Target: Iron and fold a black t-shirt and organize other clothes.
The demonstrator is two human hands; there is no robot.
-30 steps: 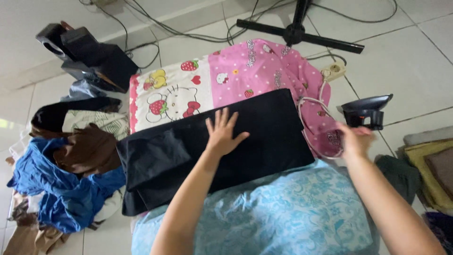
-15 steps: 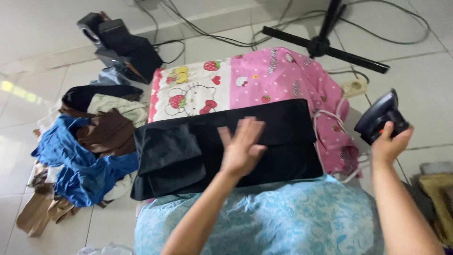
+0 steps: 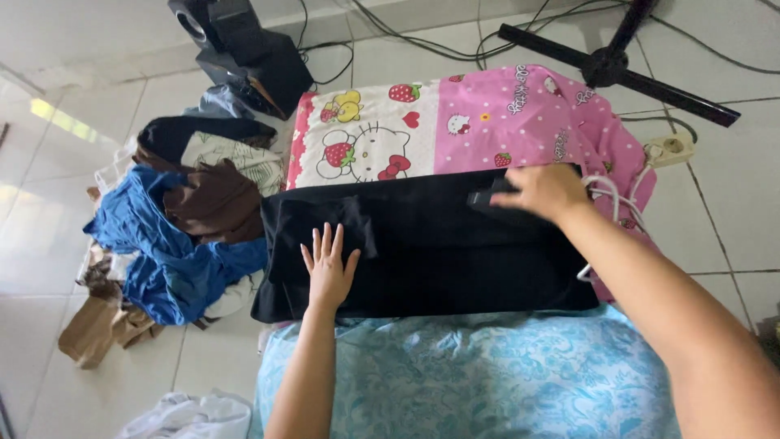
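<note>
A black garment (image 3: pixel 431 244) lies folded flat on a pink and white cartoon-print blanket (image 3: pixel 455 130) spread on the floor. My left hand (image 3: pixel 329 264) rests flat, fingers apart, on the garment's left part. My right hand (image 3: pixel 543 192) grips a dark clothes iron (image 3: pixel 491 197) and presses it onto the garment's upper right area. The hand hides most of the iron. A white cord (image 3: pixel 611 213) trails from the iron at the right.
A heap of blue, brown and black clothes (image 3: pixel 183 219) lies to the left. Dark speakers (image 3: pixel 244 49) stand at the back. A black stand base (image 3: pixel 609 61) and a white power socket (image 3: pixel 670 148) are at the right. Light blue patterned cloth (image 3: pixel 471 382) covers my lap.
My right hand has brought the iron from the floor at the right onto the black garment. My left hand slid leftward across the garment. The camera view shifted.
</note>
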